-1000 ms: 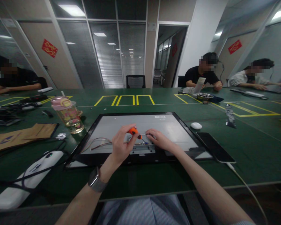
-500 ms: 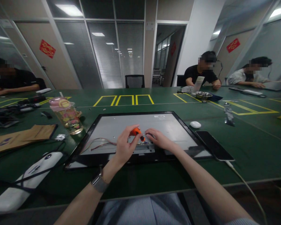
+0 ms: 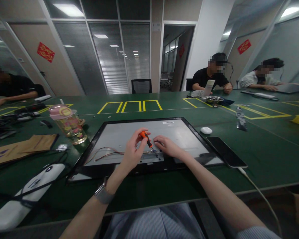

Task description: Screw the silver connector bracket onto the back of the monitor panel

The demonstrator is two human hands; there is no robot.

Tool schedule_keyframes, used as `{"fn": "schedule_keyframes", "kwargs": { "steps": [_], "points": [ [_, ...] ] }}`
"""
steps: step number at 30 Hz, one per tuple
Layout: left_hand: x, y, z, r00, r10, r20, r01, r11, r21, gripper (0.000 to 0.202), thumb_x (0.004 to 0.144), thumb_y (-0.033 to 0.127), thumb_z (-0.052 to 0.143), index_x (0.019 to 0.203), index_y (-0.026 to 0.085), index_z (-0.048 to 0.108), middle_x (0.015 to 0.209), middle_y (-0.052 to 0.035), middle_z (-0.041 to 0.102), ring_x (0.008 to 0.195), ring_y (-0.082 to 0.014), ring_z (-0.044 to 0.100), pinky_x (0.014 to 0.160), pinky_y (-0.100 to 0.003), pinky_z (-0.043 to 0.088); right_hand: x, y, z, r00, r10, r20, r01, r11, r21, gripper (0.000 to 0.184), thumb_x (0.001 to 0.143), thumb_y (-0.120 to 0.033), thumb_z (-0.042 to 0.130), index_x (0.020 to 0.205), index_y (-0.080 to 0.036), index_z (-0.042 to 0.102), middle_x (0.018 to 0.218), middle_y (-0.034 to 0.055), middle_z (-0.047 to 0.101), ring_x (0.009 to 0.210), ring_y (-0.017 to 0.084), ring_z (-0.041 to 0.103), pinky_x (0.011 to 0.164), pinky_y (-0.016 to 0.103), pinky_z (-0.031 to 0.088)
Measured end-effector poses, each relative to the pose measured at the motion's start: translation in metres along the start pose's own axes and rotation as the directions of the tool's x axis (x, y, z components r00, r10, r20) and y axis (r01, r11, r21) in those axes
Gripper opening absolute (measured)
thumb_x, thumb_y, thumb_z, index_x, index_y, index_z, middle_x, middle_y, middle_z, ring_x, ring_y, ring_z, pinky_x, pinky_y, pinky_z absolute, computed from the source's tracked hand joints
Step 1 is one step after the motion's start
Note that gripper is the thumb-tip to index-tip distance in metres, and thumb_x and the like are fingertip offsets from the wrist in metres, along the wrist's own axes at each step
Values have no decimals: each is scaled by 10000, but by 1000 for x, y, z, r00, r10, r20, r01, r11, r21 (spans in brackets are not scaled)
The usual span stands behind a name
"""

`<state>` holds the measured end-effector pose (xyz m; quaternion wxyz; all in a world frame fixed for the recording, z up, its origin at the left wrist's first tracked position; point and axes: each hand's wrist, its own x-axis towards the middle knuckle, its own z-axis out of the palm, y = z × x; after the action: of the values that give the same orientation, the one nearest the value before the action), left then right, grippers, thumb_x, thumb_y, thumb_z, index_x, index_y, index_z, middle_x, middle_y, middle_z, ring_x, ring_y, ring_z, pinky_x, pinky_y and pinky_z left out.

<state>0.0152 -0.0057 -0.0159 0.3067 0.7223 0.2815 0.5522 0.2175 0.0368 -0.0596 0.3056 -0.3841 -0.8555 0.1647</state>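
A flat display panel (image 3: 129, 132) with a grey metal back and black frame lies on the table before me. My left hand (image 3: 134, 148) is closed on an orange and black screwdriver (image 3: 146, 138), its tip slanting down to a small metal bracket (image 3: 149, 157) near the panel's front edge. My right hand (image 3: 167, 146) rests just right of the tip, with curled fingers close to the bracket. What those fingers hold, if anything, is hidden. Thin coloured wires (image 3: 103, 153) run left from the bracket across the panel.
Left of the panel stand a pink-lidded drink bottle (image 3: 69, 124), a brown paper bag (image 3: 27, 147) and a white power strip (image 3: 30, 194). On the right lie a phone (image 3: 225, 151) with its cable and a white earbud case (image 3: 206, 130). Other people sit across the table.
The screwdriver has tilted more upright in my left hand, and its shaft now shows. My right fingers have drawn slightly away from it. The whole view has shifted a little.
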Motion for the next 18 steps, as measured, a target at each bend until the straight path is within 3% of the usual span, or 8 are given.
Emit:
{"fn": "schedule_keyframes", "kwargs": {
  "steps": [6, 8, 12, 14, 18],
  "points": [
    [4, 6, 0, 988, 113, -106, -93, 980, 175, 171, 866, 252, 581, 1019, 209, 645, 947, -45, 560, 889, -155, 584, 814, -297, 507, 1, -1, 0, 1000, 13, 1, -13, 1000, -14, 197, 942, -239, 445, 988, -179, 627, 1011, 90, 652, 963, 209, 602, 874, 354, 460],
    [5, 11, 2, 991, 115, -63, -100, 975, 199, 205, 895, 226, 531, 1072, 214, 633, 966, -53, 566, 903, -156, 588, 842, -306, 499, 1, -1, 1, 1000, 16, 0, -16, 1000, -12, 195, 941, -238, 446, 978, -182, 629, 1004, 85, 654, 958, 207, 603, 875, 351, 458],
    [10, 18, 7, 990, 122, 73, -128, 988, 84, 276, 938, 208, 432, 1172, 193, 577, 1062, -97, 595, 974, -180, 610, 874, -339, 511, 2, -1, 3, 1000, 25, -17, -25, 1000, -10, 174, 925, -218, 467, 959, -202, 637, 988, 69, 662, 964, 209, 600, 885, 358, 450],
    [16, 20, 9, 983, 148, 112, -157, 985, 73, 248, 931, 223, 455, 1126, 194, 606, 1034, -89, 605, 967, -180, 605, 859, -338, 515, 2, -1, 4, 999, 25, -25, -26, 1000, -10, 171, 920, -203, 466, 942, -199, 635, 980, 67, 662, 962, 209, 597, 879, 356, 450],
    [31, 26, 12, 978, 197, 65, -206, 957, 206, 151, 877, 259, 570, 954, 204, 688, 871, -41, 566, 820, -150, 575, 765, -301, 506, 2, 1, 5, 999, 21, -37, -22, 1000, -17, 160, 906, -175, 465, 880, -182, 623, 956, 70, 652, 934, 208, 594, 848, 338, 453]
  ]
}}
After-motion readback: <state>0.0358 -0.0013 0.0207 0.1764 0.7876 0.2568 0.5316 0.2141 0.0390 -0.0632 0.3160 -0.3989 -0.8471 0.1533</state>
